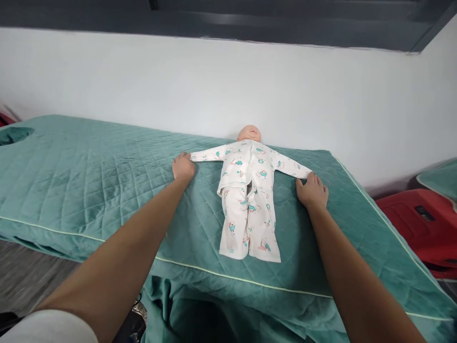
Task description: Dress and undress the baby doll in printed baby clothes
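Note:
A baby doll [250,134] lies face up, dressed in a white pyjama top [239,164] and white pyjama trousers [233,224], both printed with small green and pink figures. Its sleeves are spread out to both sides. My left hand [183,166] is closed on the end of the left-side sleeve [209,155]. On the other side, my right hand [312,191] pinches the cuff of the right-side sleeve [293,166]. The doll's hands and feet are not visible. A small gap shows where the top parts above the trousers.
A quilted green cover [117,166] with pale piping spreads over the bed, with an oval hole at far left. Behind it rises a white wall [160,81] below a dark beam [228,21]. A red case [414,224] stands at the right.

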The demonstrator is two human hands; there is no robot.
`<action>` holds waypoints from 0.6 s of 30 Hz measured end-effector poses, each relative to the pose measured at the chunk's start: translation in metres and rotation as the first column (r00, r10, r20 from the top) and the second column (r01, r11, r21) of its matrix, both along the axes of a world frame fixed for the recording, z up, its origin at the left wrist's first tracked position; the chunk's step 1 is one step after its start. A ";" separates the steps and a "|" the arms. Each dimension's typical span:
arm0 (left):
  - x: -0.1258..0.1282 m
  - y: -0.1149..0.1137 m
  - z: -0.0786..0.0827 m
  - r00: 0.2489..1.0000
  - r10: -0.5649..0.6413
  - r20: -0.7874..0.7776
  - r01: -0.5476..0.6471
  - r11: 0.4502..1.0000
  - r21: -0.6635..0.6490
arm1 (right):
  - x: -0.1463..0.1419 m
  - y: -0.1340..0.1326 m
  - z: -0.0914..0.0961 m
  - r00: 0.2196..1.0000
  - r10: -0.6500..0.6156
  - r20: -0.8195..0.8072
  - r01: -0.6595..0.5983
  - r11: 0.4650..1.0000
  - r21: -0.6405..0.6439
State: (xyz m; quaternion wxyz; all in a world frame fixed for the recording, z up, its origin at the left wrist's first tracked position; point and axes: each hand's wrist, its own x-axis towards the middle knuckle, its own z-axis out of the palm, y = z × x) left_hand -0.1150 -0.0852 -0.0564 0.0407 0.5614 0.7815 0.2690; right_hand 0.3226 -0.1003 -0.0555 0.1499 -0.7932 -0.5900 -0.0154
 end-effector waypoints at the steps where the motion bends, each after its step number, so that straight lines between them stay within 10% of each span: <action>1: -0.001 0.001 -0.001 1.000 0.007 0.001 -0.007 1.000 -0.001 | -0.001 -0.001 0.001 1.000 -0.003 -0.002 0.003 1.000 -0.010; 18: -0.001 0.001 -0.006 0.993 0.001 0.117 -0.012 0.995 0.095 | -0.010 -0.028 0.000 0.999 -0.015 -0.037 0.014 1.000 -0.026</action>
